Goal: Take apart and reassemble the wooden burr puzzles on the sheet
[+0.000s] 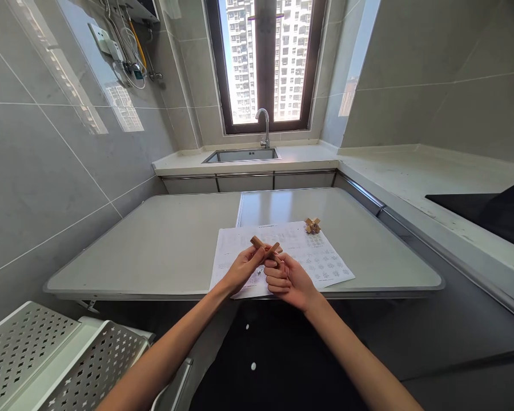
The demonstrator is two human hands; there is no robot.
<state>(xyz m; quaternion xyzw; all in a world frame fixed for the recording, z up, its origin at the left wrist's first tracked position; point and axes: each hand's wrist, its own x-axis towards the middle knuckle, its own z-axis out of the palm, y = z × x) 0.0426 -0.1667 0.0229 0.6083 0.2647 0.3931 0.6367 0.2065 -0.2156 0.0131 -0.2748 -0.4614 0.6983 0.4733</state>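
Note:
Both my hands meet above the near edge of a printed paper sheet (235,242). My left hand (243,269) is closed on a brown wooden puzzle piece (257,242) that points up and left. My right hand (290,279) has its fingers curled round another wooden stick-shaped piece (273,249), which crosses the first one. The pieces touch or sit very close; my fingers hide where they join. Farther back, on the sheet's top right corner, stands an assembled wooden burr puzzle (312,226). Rows of small diagrams are printed on the sheet.
The sheet lies on a pale folding table (167,245). Behind it is a counter with a sink (242,155) and a faucet (263,128) under a window. A perforated folding chair (60,359) stands at the lower left. A dark object (488,208) rests on the right counter.

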